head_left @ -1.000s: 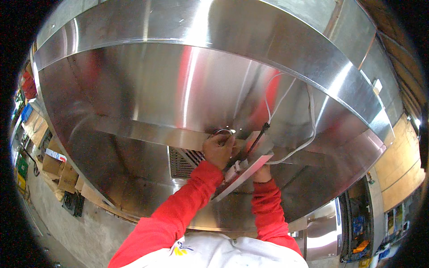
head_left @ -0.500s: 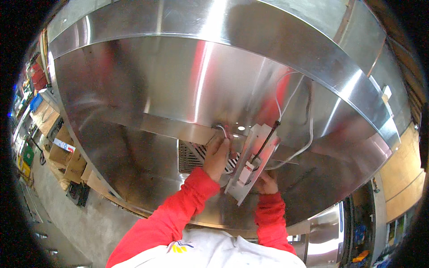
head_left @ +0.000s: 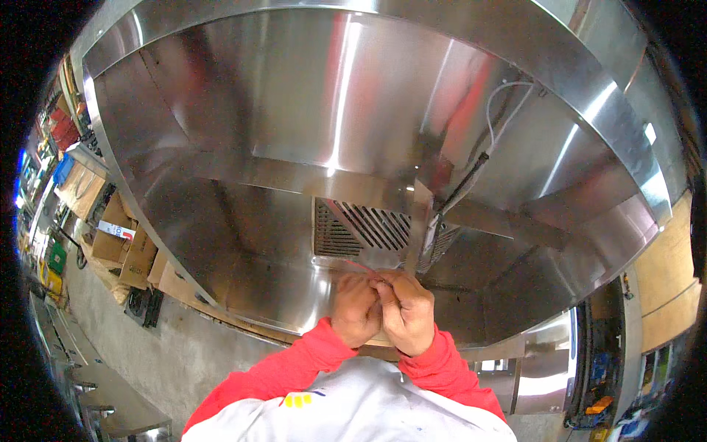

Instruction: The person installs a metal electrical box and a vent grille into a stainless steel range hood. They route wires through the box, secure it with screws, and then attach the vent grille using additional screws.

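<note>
Close together in the lower middle, my left hand (head_left: 356, 308) and my right hand (head_left: 406, 309) are both closed, fingertips meeting. A thin reddish wire (head_left: 361, 266) runs into their pinch; its end is hidden by the fingers. Just beyond my hands, a narrow metal bracket (head_left: 418, 228) hangs inside the large stainless steel hood (head_left: 294, 110). A black-sleeved cable (head_left: 471, 173) slants down to the bracket, and a white cable (head_left: 492, 110) loops above it. Slotted metal filters (head_left: 372, 225) sit behind the bracket.
The hood's curved front rim (head_left: 442, 13) spans the top of the view. At left, open cardboard boxes (head_left: 136, 258) and a black crate-like object (head_left: 143, 306) stand on the concrete floor (head_left: 180, 353). Stainless equipment (head_left: 541, 372) stands at lower right, near wooden panels (head_left: 666, 272).
Both hands have come down and together, nearer my body. My left hand left the cable hole area; my right hand moved out from behind the bracket. The bracket now appears more edge-on.
</note>
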A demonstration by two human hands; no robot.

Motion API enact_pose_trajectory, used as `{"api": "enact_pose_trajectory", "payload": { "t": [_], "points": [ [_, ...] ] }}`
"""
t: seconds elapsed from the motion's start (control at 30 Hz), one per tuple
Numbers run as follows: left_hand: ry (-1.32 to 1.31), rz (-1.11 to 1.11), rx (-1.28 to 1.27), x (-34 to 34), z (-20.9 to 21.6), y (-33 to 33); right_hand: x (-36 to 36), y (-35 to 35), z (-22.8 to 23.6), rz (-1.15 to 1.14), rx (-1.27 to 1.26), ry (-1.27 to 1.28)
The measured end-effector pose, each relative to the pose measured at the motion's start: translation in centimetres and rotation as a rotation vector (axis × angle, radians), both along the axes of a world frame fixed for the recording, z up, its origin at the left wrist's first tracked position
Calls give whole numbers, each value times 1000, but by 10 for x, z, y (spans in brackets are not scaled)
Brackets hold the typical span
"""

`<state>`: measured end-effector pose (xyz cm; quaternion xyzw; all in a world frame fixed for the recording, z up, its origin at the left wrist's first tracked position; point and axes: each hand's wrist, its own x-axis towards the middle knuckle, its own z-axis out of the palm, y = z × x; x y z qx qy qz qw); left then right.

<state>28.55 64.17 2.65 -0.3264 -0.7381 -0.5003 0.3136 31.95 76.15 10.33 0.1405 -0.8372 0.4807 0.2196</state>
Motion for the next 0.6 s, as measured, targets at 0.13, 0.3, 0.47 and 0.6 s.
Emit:
{"api": "enact_pose_trajectory", "payload": {
  "t": [0.13,0.3,0.47,0.6],
  "points": [
    [-420,-68,349,-5,15,-46,-17,-25,-19,-33,66,94],
    [-675,-238,373,-18,8,-79,-30,-52,-46,67,102,-89],
    [-841,-408,638,-33,-4,-81,-37,-65,-53,146,35,-227],
    [-816,-484,599,-45,4,-75,-45,-60,-55,91,50,-228]
  ]
}}
